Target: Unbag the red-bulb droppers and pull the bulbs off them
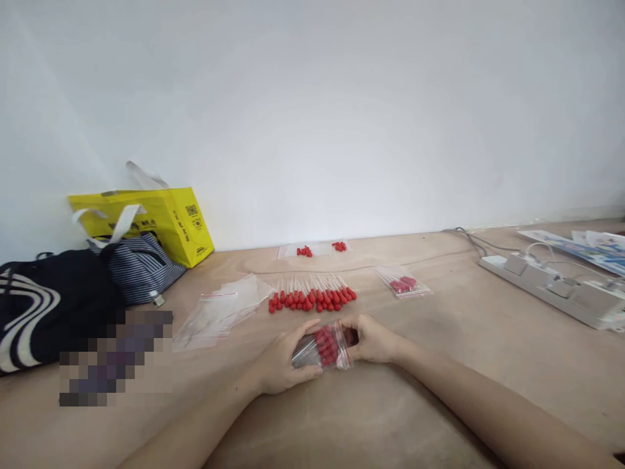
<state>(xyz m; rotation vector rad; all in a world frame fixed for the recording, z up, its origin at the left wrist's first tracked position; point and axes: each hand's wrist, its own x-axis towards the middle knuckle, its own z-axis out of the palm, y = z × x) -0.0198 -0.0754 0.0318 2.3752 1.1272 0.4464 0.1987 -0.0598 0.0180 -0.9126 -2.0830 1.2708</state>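
Between my two hands is a clear zip bag (328,346) with several red-tipped sticks inside, their red ends toward the bag's red-lined opening. My left hand (283,361) wraps round the bag's left part, thumb and fingers on either side. At the opening on the right, my right hand (370,339) pinches the bag's edge. Just beyond my hands lies a row of loose red-tipped white sticks (312,296). To their left is a fanned pile of flat clear zip bags (219,306). A filled zip bag (403,283) of red-tipped sticks lies to the right.
Near the wall, small red pieces (305,251) rest on clear bags. A yellow bag (146,212), a striped pouch (146,264) and a black bag (58,306) stand at left. A white power strip (551,293) with cables and printed sheets (581,247) lie at right.
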